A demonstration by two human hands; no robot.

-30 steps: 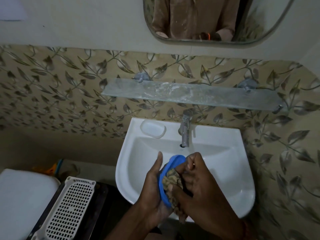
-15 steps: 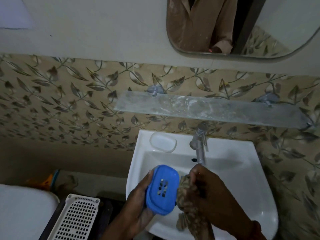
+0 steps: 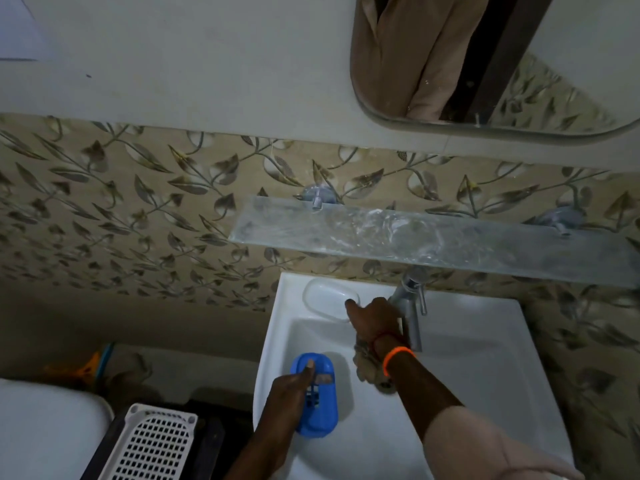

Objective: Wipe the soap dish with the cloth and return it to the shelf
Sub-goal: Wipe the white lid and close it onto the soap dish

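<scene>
1. While the left hand (image 3: 291,393) grips the blue dish (image 3: 317,396) over the near rim of the sink (image 3: 485,358), the wiping looks over or paused — the cloth is off the dish.
2. Its thumb (image 3: 308,370) lies across the slotted face and the other fingers seem to wrap behind, though they are hidden. The dish sits tilted in that closed grip, clear of the basin.
3. Just right of the dish hangs the cloth (image 3: 369,367), bunched below the right wrist; it seems pinched in the right hand (image 3: 375,320), but the fingers holding it cannot be seen.
4. Farther back, one finger (image 3: 351,304) of that hand stretches to the clear tray (image 3: 323,301) on the sink's back ledge, touching or nearly touching its edge, beside the tap (image 3: 410,306).
5. Beyond, the glass shelf (image 3: 433,237) on the wall is bare and streaked — the dish is not yet returned, so that step remains.
</scene>
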